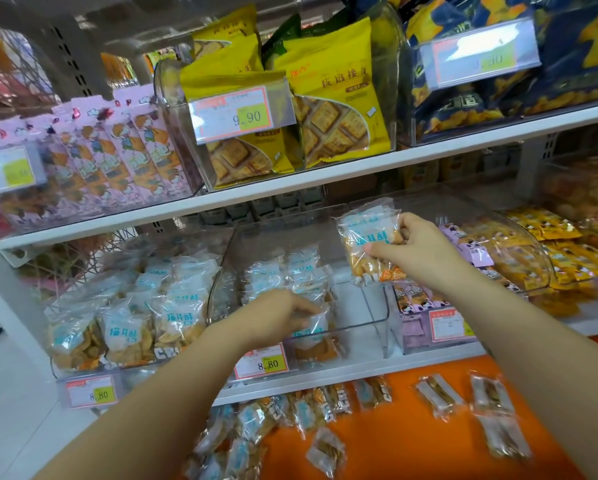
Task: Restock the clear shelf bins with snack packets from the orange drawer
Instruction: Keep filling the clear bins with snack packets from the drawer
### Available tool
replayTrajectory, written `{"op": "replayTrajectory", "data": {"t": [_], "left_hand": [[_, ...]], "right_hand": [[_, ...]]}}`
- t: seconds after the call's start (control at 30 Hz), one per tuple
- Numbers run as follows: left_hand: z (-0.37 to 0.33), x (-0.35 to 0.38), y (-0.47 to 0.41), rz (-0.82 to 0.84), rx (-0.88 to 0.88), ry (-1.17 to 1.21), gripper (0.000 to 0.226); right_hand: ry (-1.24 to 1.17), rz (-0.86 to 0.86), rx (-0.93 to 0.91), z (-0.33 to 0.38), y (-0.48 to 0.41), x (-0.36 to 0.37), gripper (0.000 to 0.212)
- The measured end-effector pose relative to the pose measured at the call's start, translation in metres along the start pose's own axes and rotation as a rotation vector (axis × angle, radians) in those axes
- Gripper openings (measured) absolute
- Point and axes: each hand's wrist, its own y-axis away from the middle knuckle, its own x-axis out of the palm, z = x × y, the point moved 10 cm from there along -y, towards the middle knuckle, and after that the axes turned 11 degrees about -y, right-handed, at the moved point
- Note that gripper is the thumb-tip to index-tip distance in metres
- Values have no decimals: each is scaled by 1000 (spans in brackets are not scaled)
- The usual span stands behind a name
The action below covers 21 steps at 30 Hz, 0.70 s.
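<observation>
My right hand (417, 249) grips a small bunch of clear snack packets (367, 237) with blue labels, held above the back right of the middle clear bin (377, 323). My left hand (280, 317) reaches into the front of that same bin, its fingers curled on a packet (316, 336) lying there. More of the same packets (290, 271) stand at the back of the bin. Below the shelf, the orange drawer (412, 427) holds several loose packets (325, 450).
A fuller clear bin (124, 327) of the same snacks stands to the left. To the right sits a bin (481, 258) of purple and yellow packets. The shelf above carries yellow biscuit bags (335, 98) and pink packets (110, 150). Price tags hang on the bin fronts.
</observation>
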Motion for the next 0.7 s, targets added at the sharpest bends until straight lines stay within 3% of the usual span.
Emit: {"op": "replayTrajectory", "data": {"t": [0.47,0.63,0.7], "left_hand": [[9,10,-10,53,-59,-118,17],[8,8,-7,155,-18,-104,33],[9,-5,-3,107,-24,-47,44]], "right_hand": [[48,-4,-30,1,-2,8,34],[13,14,-44,1,0,8,35],[-54,9,-44,1,0,7,34]]}}
